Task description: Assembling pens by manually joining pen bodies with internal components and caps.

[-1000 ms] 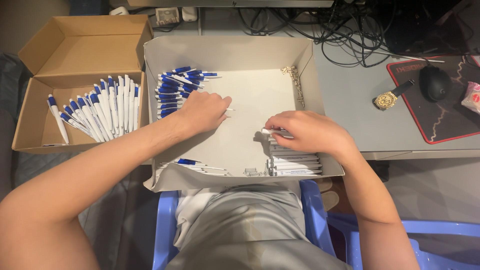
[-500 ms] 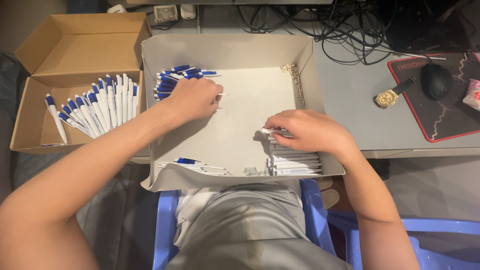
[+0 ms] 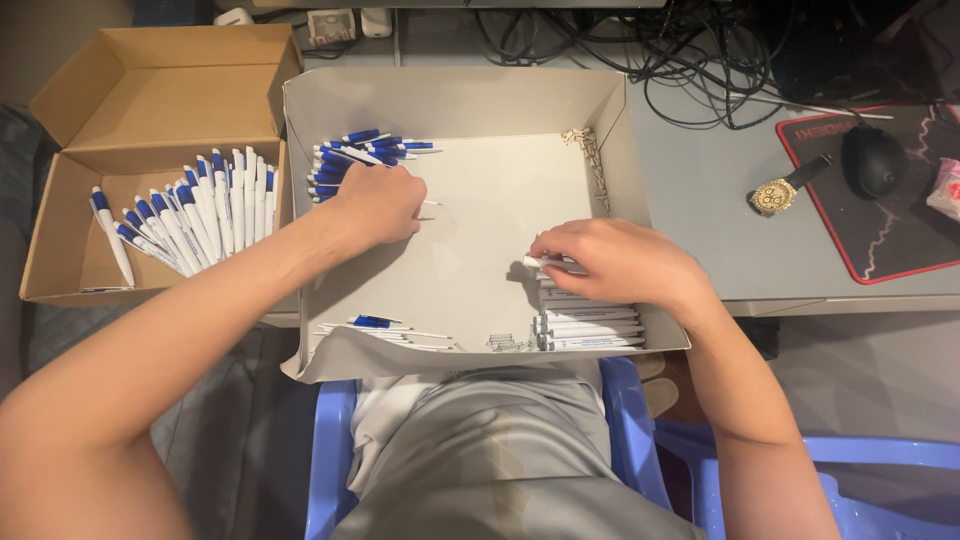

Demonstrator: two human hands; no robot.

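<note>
Left hand point(image 3: 378, 205) lies in the grey tray point(image 3: 455, 100), at the near edge of the pile of blue pen parts point(image 3: 360, 158) in the tray's far left corner. Fingers curled over the pile; a thin white refill tip sticks out just right of the hand. Whether the grip is closed on a part, cannot tell.

Right hand point(image 3: 615, 262) rests at the tray's near right side, fingertips pinched narrow on a white pen barrel point(image 3: 545, 264), held level. Directly below the hand, a stack of white barrels point(image 3: 590, 325) lies side by side against the tray's near right wall.

Along the near wall: a few loose refills and one blue part point(image 3: 375, 322), then small springs point(image 3: 510, 343) just left of the barrel stack. More small metal bits point(image 3: 590, 150) run down the far right wall.

Left of the tray, touching it, an open cardboard box point(image 3: 150, 70) holds finished blue-and-white pens point(image 3: 185, 215) fanned in a row.

On the desk point(image 3: 700, 220) right of the tray: gold wristwatch point(image 3: 772, 197), black mouse point(image 3: 872, 160) on a red-edged mat point(image 3: 900, 230), tangled cables point(image 3: 640, 40) behind.
</note>
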